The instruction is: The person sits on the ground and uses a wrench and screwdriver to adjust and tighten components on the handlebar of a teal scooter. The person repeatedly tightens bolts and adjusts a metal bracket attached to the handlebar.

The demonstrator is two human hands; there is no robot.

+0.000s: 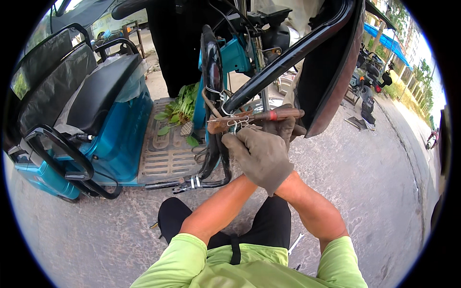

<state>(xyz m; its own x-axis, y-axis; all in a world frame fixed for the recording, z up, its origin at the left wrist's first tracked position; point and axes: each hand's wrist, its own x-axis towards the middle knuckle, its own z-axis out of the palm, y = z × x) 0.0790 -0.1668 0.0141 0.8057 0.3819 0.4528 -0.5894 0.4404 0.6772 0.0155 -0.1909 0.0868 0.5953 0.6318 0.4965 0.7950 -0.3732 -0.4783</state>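
Both hands wear grey-brown work gloves, and my wrists cross in front of a teal three-wheeler's black tube frame point(211, 57). My right hand point(263, 156) lies on top, fingers curled in just below a loop of thin pale wire point(238, 123); what it grips is hidden. Partly behind it, my left hand point(284, 128) is closed at the brown, red-banded handle of a screwdriver-like tool point(278, 114). The tool lies level, its thin shaft pointing left over a rusty brown piece point(218, 126) beside the frame. More wire wraps the tube above.
Leafy greens point(185, 106) lie on the ribbed footboard point(165, 156). A black seat point(103, 91) stands left, and a dark panel point(331, 72) overhangs on the right. A wrench point(296, 243) rests on the concrete near my leg. Parked motorbikes point(370, 77) stand far right.
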